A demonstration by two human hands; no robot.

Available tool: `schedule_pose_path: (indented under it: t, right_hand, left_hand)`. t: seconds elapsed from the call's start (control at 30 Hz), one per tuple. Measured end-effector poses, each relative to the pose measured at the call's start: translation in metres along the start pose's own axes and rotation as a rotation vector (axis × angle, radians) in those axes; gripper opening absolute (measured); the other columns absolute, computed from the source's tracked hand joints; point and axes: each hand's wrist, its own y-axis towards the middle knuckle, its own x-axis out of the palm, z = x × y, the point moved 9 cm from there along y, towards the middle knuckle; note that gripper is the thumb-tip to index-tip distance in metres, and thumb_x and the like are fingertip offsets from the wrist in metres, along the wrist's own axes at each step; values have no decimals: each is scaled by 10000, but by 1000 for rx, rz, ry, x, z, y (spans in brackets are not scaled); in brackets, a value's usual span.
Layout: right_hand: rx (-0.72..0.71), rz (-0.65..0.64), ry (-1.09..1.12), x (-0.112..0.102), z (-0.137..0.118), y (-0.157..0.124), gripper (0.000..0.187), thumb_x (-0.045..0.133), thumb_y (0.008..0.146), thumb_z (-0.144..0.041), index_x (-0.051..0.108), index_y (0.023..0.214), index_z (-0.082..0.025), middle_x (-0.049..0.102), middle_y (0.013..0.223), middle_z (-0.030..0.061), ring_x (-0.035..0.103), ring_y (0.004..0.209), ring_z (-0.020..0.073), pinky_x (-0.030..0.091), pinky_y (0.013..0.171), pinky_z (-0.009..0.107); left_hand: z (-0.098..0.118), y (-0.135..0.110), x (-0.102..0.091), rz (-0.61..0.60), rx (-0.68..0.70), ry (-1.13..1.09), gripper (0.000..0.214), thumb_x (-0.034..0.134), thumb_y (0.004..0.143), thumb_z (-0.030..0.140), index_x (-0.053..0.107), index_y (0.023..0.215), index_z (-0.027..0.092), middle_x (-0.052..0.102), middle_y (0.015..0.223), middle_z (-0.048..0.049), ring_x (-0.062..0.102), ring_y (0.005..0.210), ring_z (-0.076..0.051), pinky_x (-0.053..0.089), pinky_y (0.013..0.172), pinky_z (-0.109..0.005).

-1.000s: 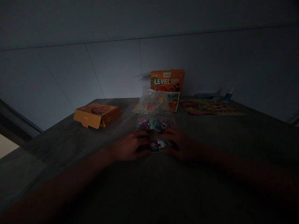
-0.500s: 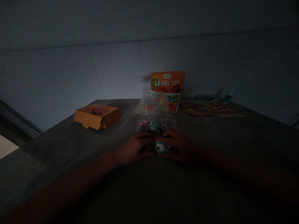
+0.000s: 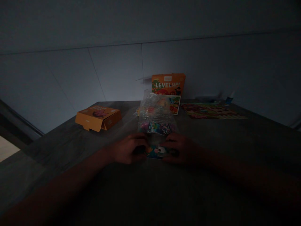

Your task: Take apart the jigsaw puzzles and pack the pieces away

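Two joined-looking jigsaw puzzle pieces [image 3: 154, 152] with teal, orange and white print lie flat on the dark table between my hands. My left hand [image 3: 129, 148] is curled at their left edge, thumb and fingers bent around it. At the right edge my right hand [image 3: 180, 148] is closed on the piece with the white shape, covering part of it. The dim light hides whether the pieces fully interlock. Just beyond my fingers lies a clear plastic bag [image 3: 156, 114] with several colourful puzzle pieces [image 3: 158, 127] in its near end.
An orange box [image 3: 98, 116] with its flap open lies at the left. Behind the bag, an orange "LEVEL UP!" box [image 3: 168, 83] stands near the wall with a picture card [image 3: 176, 105] before it. A printed sheet [image 3: 213, 111] and a small blue bottle [image 3: 229, 99] are at the right.
My left hand has moved left, uncovering more of the left puzzle piece. My right hand has shifted slightly and stays at the right piece.
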Motion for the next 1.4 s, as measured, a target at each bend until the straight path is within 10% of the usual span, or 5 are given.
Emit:
schedule_pose_path:
  t: [0.8,1.4]
  right_hand:
    - [71,-48,148,10,4,2,431,755,772,-323,666,1167,-174,623,1081,108,598,978,222,520,828,363]
    - [-193,252,31,-19,-20,-3,396,648,869,-385,582,1191,-166,599,1033,107,588,938,207,538,770,335]
  left_hand:
    - [1,7,8,57,-57,9,356,707,807,306,653,1126,156,582,1108,-108,585,1035,-254,512,914,-401]
    - [6,13,19,154,-108,-105,455,688,852,337,551,1264,201,565,1268,-111,535,1180,-265,472,993,-427]
